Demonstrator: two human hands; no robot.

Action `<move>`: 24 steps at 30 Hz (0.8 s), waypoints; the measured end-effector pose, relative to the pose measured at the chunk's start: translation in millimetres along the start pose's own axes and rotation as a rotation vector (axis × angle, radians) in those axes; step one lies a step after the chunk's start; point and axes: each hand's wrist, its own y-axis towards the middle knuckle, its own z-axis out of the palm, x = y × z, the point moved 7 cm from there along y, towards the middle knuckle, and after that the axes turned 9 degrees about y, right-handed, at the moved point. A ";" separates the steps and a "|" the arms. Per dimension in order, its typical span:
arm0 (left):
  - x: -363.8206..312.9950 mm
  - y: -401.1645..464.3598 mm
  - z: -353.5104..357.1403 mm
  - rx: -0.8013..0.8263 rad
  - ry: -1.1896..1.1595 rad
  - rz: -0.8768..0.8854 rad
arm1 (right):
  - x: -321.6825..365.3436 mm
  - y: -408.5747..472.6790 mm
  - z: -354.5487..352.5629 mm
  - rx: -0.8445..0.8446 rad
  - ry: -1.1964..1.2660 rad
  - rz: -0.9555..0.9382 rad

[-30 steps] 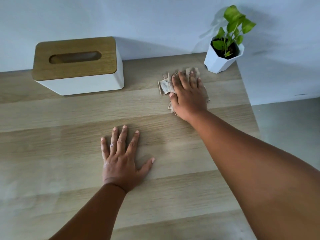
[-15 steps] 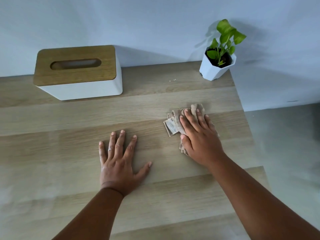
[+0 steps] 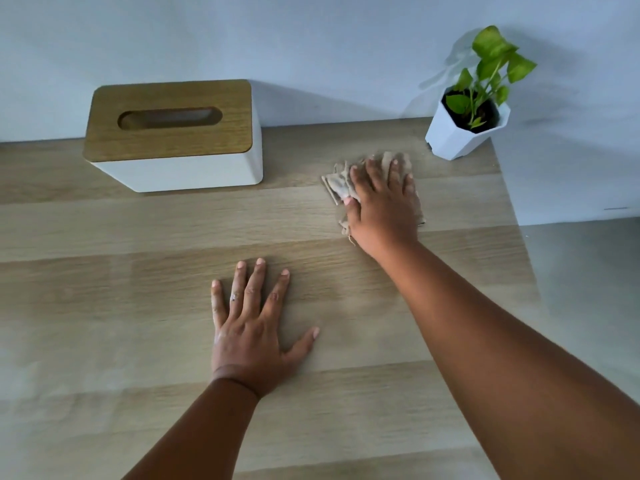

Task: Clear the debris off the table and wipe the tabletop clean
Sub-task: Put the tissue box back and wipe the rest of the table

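Observation:
A crumpled beige cloth (image 3: 335,184) lies on the light wooden tabletop (image 3: 138,271), toward the back right. My right hand (image 3: 382,206) presses flat on top of it with fingers spread, covering most of it; only its left and far edges show. My left hand (image 3: 251,327) rests palm down on the bare wood in the middle of the table, fingers apart, holding nothing. No loose debris is visible on the surface.
A white tissue box with a wooden lid (image 3: 171,133) stands at the back left against the wall. A small green plant in a white pot (image 3: 465,128) sits at the back right corner. The table's right edge (image 3: 516,220) drops to a grey floor.
My right hand has pushed the cloth away from me, from mid-table back toward the plant pot. My left hand stays flat in the same place.

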 end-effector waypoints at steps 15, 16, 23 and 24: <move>-0.3 -0.2 0.3 -0.004 -0.019 -0.009 | -17.1 11.6 -10.0 -0.055 0.012 0.140; -0.3 0.2 0.6 0.002 -0.015 -0.011 | -7.3 15.7 -7.2 -0.040 0.019 0.106; 0.2 0.3 -0.6 0.019 -0.015 -0.006 | -9.3 -63.9 0.0 0.089 -0.020 -0.247; -0.1 0.2 -0.3 0.016 -0.016 -0.004 | -18.3 -69.5 -1.1 0.086 -0.025 -0.230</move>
